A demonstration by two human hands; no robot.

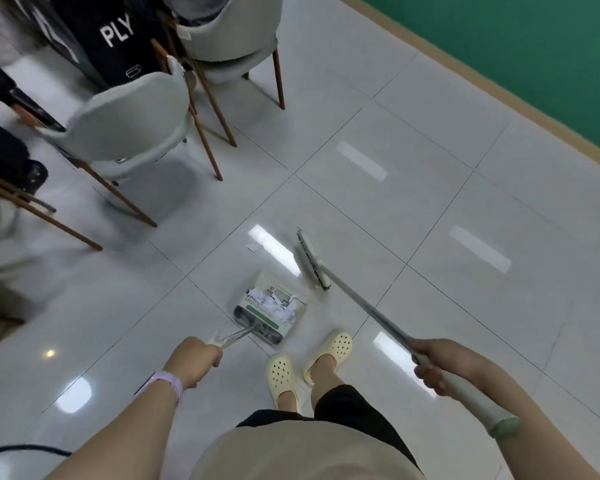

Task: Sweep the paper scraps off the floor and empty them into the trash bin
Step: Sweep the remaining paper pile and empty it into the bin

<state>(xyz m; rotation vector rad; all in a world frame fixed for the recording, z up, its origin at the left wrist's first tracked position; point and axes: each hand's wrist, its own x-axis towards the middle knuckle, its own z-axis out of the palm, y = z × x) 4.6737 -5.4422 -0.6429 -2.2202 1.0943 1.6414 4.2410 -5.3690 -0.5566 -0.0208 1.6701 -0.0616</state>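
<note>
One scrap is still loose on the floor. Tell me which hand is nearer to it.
Left. The left hand grips the dustpan handle, below and left of the scrap; the right hand grips the broom handle, farther off at lower right.

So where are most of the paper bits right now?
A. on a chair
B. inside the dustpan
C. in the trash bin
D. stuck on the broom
B. The crumpled white paper scraps lie piled in the dustpan that sits on the floor in front of the person's feet; only one small scrap lies on the tiles beyond it, and no bin is in view.
</note>
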